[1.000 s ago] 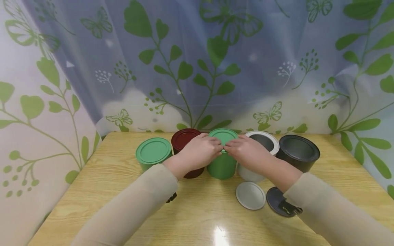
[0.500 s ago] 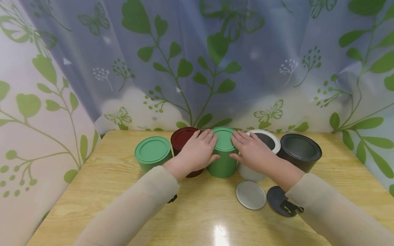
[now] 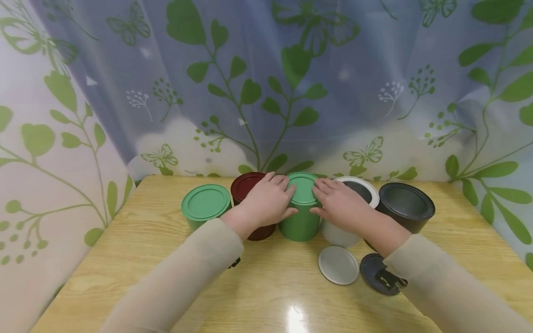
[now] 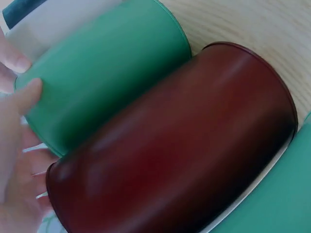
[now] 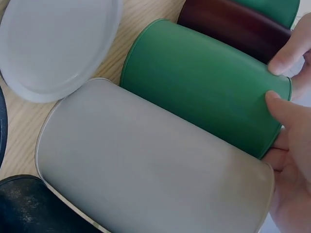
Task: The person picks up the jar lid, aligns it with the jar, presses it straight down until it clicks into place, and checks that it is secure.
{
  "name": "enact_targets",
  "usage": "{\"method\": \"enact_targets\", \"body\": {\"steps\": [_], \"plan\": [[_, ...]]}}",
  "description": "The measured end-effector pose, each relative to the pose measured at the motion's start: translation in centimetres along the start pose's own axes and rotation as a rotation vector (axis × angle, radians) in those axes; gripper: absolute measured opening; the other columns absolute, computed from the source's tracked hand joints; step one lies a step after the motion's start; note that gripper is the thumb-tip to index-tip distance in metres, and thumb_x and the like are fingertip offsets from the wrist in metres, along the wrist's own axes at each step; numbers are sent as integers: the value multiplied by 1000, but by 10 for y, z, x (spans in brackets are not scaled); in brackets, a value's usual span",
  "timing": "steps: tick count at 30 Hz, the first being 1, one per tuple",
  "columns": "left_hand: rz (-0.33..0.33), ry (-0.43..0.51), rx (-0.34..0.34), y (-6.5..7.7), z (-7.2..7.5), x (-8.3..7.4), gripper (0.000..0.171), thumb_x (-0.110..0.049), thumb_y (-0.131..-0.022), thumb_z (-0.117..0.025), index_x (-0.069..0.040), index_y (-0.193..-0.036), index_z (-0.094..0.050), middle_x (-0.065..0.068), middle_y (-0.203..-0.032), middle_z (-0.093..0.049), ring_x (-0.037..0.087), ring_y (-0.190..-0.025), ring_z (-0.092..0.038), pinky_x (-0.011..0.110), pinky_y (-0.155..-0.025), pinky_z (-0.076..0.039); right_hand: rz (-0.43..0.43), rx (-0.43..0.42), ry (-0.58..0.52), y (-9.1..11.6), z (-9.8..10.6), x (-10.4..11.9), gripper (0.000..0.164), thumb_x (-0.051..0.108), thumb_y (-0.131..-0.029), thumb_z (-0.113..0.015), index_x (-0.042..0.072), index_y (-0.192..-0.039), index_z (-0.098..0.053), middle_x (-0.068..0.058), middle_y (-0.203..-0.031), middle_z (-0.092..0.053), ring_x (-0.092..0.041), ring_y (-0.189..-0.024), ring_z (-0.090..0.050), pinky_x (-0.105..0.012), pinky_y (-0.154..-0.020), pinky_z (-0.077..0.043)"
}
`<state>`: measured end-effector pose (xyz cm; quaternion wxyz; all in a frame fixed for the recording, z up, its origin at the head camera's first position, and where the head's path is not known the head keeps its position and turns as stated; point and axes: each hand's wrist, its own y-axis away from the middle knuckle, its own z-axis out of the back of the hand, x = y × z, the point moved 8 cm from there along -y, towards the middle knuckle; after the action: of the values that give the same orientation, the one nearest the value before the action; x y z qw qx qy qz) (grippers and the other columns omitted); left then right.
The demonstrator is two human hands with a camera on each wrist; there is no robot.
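Note:
At the back of the table stands a green canister (image 3: pixel 300 222) with a green lid on top. My left hand (image 3: pixel 266 201) lies along the lid's left rim, fingers extended over the top. Its thumb (image 4: pixel 31 94) touches the canister's side. Mirroring it, my right hand (image 3: pixel 339 201) rests on the right rim, thumb (image 5: pixel 277 104) against the front wall. To the left stands a dark red canister (image 3: pixel 245 185), partly hidden by my left hand. On the right, a white canister (image 5: pixel 155 155) shows a dark inside in the head view, partly behind my right hand.
A second green canister (image 3: pixel 206 202) stands at the row's left end, a black canister (image 3: pixel 405 203) at its right. Before them lie a light grey lid (image 3: pixel 338 265) and a dark lid (image 3: pixel 370 268), partly covered by my right wrist gear. A patterned curtain (image 3: pixel 266 92) hangs behind.
Both hands have moved apart from the front middle of the green lid to its two sides, and the thumbs now show at the canister's front. Over the last half second they have barely moved.

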<state>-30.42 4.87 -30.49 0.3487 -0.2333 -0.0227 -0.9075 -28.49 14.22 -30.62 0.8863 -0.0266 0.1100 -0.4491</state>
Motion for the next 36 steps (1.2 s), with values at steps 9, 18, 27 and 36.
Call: {"method": "enact_targets", "body": {"steps": [9, 18, 27, 36], "plan": [[34, 165, 81, -20, -11, -14, 83, -68, -80, -53, -10, -138, -41, 18, -147, -29, 31, -135, -27, 41, -109, -25, -13, 52, -43, 3, -3, -4, 62, 34, -91, -60, -9, -133, -45, -26, -138, -40, -38, -130, -35, -47, -105, -29], [-33, 208, 64, -28, -15, -23, 85, -62, -78, -62, -8, -139, -38, 21, -147, -28, 32, -135, -28, 38, -108, -27, -83, 113, -41, -2, -13, -6, 81, 51, -89, -54, -8, -140, -33, -25, -145, -29, -38, -136, -21, -51, -108, -21], [-42, 202, 59, -28, -6, -16, 81, -60, -81, -61, -8, -139, -38, 22, -143, -33, 33, -131, -34, 40, -105, -33, -80, 134, -70, -10, -8, -4, 79, 48, -91, -53, -8, -141, -30, -25, -146, -27, -37, -136, -21, -50, -108, -22], [59, 156, 87, -20, -13, -18, 85, -65, -81, -55, -14, -145, -33, 23, -145, -32, 33, -134, -31, 41, -108, -27, -92, 141, -76, -7, -16, -6, 79, 48, -91, -52, -7, -142, -28, -24, -148, -24, -36, -137, -18, -51, -108, -21]]}}
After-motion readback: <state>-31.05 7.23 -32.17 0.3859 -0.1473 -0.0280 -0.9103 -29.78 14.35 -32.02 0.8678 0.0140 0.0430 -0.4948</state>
